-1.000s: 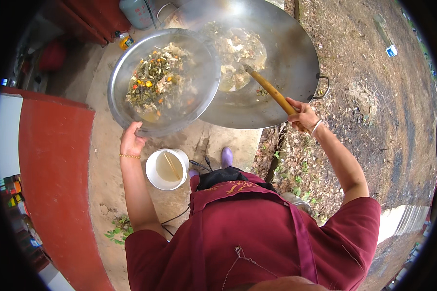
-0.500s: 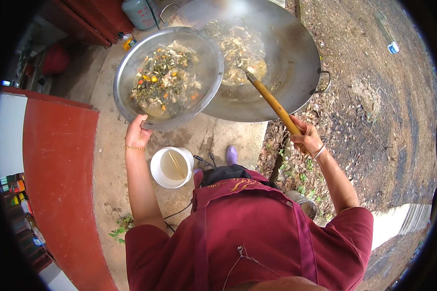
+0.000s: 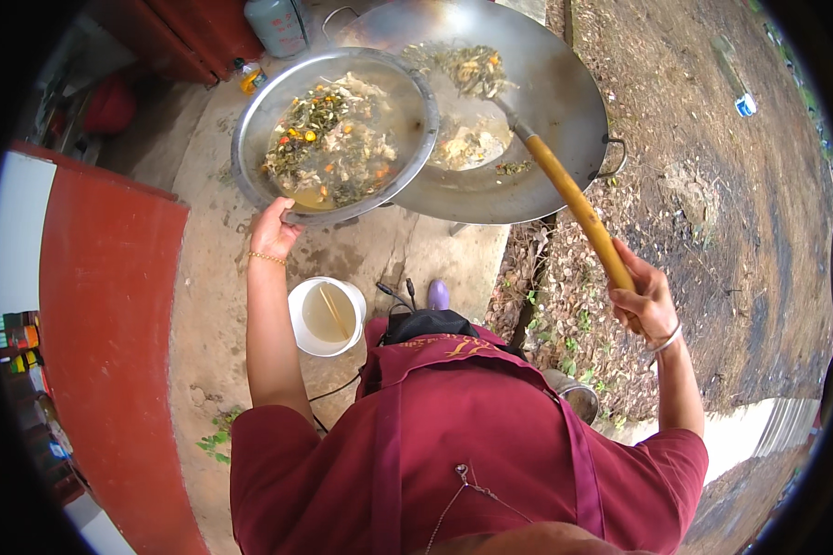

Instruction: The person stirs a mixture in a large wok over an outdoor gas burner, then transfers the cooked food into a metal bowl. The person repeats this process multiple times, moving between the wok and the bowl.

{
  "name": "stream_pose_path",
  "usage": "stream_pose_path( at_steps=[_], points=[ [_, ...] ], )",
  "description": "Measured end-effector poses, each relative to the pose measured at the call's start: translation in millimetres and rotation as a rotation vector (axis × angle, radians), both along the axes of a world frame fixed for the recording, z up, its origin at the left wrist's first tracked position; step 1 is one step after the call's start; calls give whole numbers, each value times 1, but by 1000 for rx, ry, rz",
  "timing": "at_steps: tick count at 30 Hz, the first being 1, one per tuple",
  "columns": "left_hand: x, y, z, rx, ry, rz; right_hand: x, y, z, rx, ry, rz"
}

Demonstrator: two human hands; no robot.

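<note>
Two hands working: left hand (image 3: 273, 227) is gripping the steel bowl (image 3: 335, 136) rim over the wok (image 3: 565, 102); right hand (image 3: 643, 298) is clenching the wooden ladle handle (image 3: 578, 208). White bucket (image 3: 327, 316) is standing below.

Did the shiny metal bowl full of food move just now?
Yes. The round metal bowl of chopped vegetables, gripped at its rim by the left hand, has shifted left, covering less of the big steel wok.

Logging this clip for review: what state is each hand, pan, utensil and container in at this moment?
Left hand: gripping the basin's near rim.
Basin: held up, full of mixed vegetables and broth.
Right hand: closed around the ladle handle.
Ladle: its end is down in the wok.
Wok: mostly bare, some food and liquid inside.
White bucket: upright, open, holding liquid and a stick.
</note>
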State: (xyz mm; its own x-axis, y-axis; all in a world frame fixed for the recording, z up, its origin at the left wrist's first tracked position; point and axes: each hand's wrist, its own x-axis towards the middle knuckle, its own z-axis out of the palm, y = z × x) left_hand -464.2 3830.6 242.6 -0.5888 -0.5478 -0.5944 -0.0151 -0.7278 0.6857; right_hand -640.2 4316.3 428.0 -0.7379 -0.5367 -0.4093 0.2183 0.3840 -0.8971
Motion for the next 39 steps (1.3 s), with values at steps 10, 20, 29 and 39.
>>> stream_pose_path(
  at_steps=[10,20,29,39],
  points=[
    [0,7,6,-25,7,18,31,-4,69,-63,108,133],
    [-5,10,9,-37,-3,9,47,-19,56,203,450,422],
    [-5,8,6,-28,4,39,52,-22,73,635,1515,555],
    [0,-6,-15,63,65,49,-18,-2,57,273,441,85]
  ],
)
